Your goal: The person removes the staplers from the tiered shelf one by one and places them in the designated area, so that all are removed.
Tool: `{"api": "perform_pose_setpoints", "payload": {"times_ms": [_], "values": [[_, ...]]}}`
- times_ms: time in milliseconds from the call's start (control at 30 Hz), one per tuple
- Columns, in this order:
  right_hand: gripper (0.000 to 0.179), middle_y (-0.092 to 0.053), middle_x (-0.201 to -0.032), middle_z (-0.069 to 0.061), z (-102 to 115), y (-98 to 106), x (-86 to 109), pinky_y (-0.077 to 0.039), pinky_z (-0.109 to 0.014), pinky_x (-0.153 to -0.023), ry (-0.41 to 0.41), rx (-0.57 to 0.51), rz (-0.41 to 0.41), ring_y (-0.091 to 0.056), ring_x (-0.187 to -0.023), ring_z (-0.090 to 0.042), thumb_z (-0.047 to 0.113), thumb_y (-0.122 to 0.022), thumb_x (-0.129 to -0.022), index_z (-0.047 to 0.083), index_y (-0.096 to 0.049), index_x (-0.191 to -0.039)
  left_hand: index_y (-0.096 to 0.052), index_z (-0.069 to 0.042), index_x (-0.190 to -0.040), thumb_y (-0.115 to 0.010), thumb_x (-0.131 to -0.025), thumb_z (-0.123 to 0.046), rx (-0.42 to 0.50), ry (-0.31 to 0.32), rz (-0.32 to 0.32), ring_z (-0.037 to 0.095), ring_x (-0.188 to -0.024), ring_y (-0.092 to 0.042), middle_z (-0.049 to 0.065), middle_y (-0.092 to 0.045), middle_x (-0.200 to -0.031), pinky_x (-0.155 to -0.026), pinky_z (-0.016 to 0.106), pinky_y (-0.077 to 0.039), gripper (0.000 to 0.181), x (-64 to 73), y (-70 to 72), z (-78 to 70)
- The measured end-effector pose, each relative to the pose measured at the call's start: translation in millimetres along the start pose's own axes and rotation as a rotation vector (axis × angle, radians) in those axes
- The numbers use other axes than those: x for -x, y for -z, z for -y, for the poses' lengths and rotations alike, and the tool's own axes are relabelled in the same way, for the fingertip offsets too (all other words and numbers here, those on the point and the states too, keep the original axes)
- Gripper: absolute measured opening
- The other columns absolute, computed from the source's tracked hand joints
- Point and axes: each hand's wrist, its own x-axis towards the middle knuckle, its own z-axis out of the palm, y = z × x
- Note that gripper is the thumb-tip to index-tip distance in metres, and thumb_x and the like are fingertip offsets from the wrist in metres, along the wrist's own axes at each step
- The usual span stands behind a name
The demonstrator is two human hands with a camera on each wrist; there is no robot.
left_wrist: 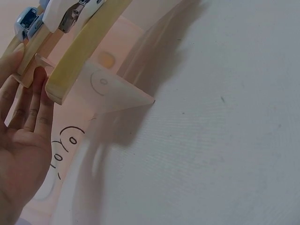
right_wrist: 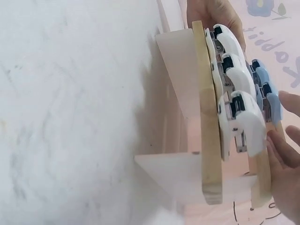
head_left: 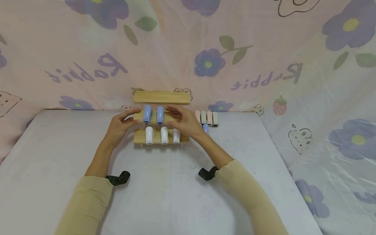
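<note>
Two hands at the ends of a pale-wood tiered rack (head_left: 157, 137) with translucent side panels (right_wrist: 173, 171), at the bench's 12 o'clock edge.

The rack's long axis runs from 9 to 3 o'clock. Its middle plank (head_left: 154, 117) bears two glossy blue mini staplers (head_left: 160, 115); its front plank bears three white mini staplers (head_left: 164, 135). All five lie lengthwise from 12 to 6 o'clock, rounded ends toward 12. The left hand (head_left: 118, 127) grips the middle plank's 9 o'clock end, thumb above, fingers beneath; the right hand (head_left: 189, 122) is bent around its 3 o'clock end, though whether it grips I cannot tell. Beyond it, toward 3 o'clock, pink and whitish staplers (head_left: 209, 118) stand side by side on the bench (head_left: 164, 189).
</note>
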Motion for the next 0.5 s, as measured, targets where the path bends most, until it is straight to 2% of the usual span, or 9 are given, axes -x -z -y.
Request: {"api": "perform_pose_setpoints", "payload": {"times_ms": [100, 333, 500], "values": [[0.063, -0.061, -0.134, -0.010, 1.5, -2.8, -3.7, -0.049, -0.027, -0.101, 0.003, 0.025, 0.008, -0.061, -0.118, -0.023, 0.013, -0.082, -0.083, 0.006, -0.055, -0.139, -0.057, -0.002, -0.138, -0.072, -0.092, -0.006, 0.016, -0.005, 0.007, 0.013, -0.105, -0.060, 0.014, -0.043, -0.150, -0.089, 0.016, -0.051, 0.049, 0.5, 0.0, -0.3], [0.068, -0.060, -0.135, -0.009, 5.4, -7.6, -9.7, -0.048, -0.025, -0.100, -0.017, 0.091, 0.024, -0.061, -0.119, -0.021, 0.020, -0.083, -0.083, 0.008, -0.052, -0.142, -0.058, -0.003, -0.137, -0.071, -0.092, -0.006, 0.016, 0.001, -0.007, 0.013, -0.104, -0.060, 0.009, -0.047, -0.147, -0.088, 0.016, -0.052, 0.047, 0.6, -0.3, 0.3], [0.070, -0.060, -0.136, -0.007, 7.4, -10.6, -11.8, -0.047, -0.023, -0.100, -0.039, 0.114, 0.024, -0.059, -0.120, -0.020, 0.022, -0.084, -0.083, 0.011, -0.052, -0.143, -0.057, -0.001, -0.137, -0.071, -0.092, -0.004, 0.055, -0.016, 0.013, 0.013, -0.103, -0.060, 0.009, -0.047, -0.146, -0.088, 0.016, -0.052, 0.047, 0.2, 0.5, 1.8]]}}
